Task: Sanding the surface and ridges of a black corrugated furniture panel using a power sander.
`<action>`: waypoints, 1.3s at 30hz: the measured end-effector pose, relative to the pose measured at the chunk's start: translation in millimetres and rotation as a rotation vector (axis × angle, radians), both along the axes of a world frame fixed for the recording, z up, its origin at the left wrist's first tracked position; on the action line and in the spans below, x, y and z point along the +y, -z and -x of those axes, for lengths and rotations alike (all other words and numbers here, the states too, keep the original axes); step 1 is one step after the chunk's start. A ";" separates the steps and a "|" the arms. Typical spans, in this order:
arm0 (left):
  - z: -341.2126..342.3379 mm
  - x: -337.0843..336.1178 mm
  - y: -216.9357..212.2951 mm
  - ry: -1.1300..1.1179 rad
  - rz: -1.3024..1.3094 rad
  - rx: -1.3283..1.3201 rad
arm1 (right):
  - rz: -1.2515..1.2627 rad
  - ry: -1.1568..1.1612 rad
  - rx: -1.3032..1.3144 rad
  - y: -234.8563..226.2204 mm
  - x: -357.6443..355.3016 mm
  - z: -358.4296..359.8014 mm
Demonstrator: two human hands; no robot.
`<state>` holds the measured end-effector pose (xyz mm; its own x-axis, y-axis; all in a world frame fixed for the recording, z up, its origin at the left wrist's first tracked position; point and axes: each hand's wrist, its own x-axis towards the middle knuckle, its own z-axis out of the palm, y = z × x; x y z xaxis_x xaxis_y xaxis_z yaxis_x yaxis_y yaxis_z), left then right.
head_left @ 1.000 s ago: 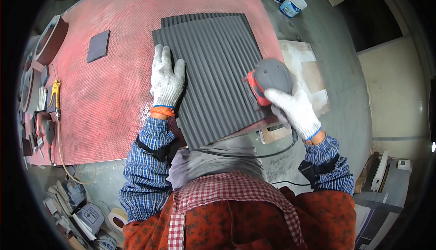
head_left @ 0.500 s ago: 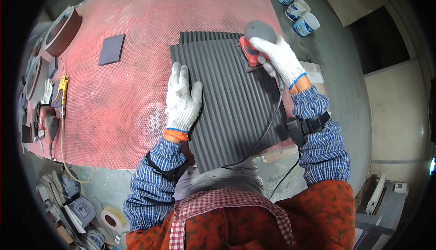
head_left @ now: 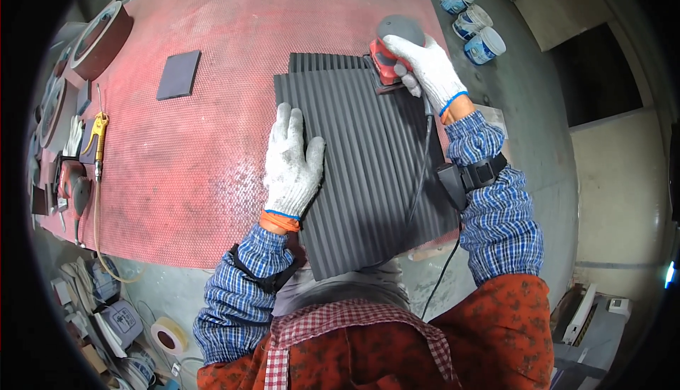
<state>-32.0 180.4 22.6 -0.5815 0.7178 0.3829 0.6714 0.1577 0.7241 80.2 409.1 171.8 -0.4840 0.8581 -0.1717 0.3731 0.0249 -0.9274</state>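
Red dimpled mat over a grey desk, lit evenly. Grey concrete floor to the right, pale wall panel beyond. Four white tubs on the floor. Tape rolls at far left.

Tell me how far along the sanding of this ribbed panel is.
Hard to tell what is finished: the dark ribbed panel looks evenly grey all over. In hand: the right hand holds the red and grey sander at the panel's far right corner, while the left hand lies flat on it. No sanded and unsanded areas can be told apart.
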 end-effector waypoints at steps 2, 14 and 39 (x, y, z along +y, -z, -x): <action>-1.2 2.9 2.5 0.003 -0.005 0.001 | -0.007 -0.009 -0.012 -2.3 -3.0 -1.9; 3.0 3.3 13.9 0.007 -0.066 0.047 | 0.067 0.114 -0.061 1.2 -84.6 -73.9; 6.0 7.5 16.4 -0.019 0.033 0.044 | 0.367 0.382 -0.043 -34.3 -294.7 -234.3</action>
<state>-37.9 187.9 6.2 -0.5780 0.7196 0.3847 0.6991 0.1935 0.6883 314.5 114.4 206.1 -0.1345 0.8518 -0.5064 0.3296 -0.4435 -0.8335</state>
